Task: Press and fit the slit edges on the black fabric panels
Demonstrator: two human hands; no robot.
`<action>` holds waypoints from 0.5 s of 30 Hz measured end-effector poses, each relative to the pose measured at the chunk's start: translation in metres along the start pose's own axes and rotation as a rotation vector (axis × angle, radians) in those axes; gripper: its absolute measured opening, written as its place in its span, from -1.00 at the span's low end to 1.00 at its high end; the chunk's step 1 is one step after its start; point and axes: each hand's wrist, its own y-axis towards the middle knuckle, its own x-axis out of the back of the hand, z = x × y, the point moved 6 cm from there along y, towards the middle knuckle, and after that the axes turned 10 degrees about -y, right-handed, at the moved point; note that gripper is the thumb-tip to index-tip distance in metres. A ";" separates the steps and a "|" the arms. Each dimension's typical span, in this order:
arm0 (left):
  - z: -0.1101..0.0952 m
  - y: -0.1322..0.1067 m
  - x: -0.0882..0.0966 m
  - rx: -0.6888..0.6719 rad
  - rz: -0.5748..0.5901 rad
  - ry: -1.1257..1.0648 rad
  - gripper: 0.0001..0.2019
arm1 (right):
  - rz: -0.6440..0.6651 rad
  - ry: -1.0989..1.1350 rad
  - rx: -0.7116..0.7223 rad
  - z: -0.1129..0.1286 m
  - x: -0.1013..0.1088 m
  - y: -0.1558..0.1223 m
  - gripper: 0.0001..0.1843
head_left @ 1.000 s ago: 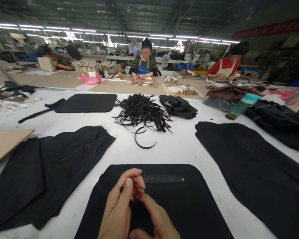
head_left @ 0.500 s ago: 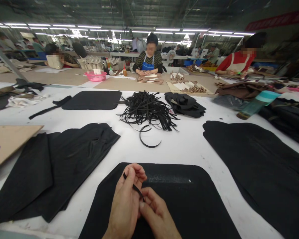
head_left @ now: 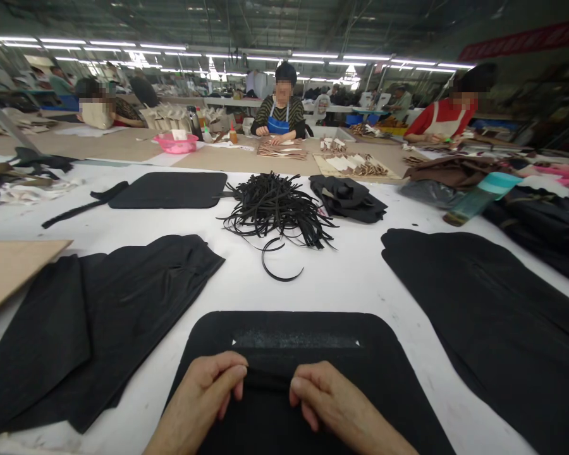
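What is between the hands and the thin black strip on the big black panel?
Nothing visible. The left hand and right hand each pinch an end of the black strip, stretched between them on the black panel, below its pale marked line.

Two hands at the near edge, the left hand and right hand; one heap of black strips; one pink basin; one teal-capped bottle; three seated co-workers opposite.
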 end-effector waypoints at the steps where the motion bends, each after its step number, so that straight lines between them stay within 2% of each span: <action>1: 0.001 0.002 0.003 0.002 -0.017 -0.009 -0.62 | 0.005 0.020 -0.010 -0.004 0.006 0.000 -0.67; 5: 0.007 0.015 0.019 0.013 -0.086 -0.059 -0.54 | -0.079 0.077 -0.083 -0.033 0.043 -0.001 -0.68; 10: 0.013 0.032 0.031 0.018 -0.214 -0.087 -0.60 | -0.274 0.007 -0.142 -0.072 0.089 -0.005 -0.62; 15: 0.008 0.037 0.038 -0.040 -0.345 0.000 -0.74 | -0.382 0.061 -0.244 -0.107 0.101 -0.004 -0.63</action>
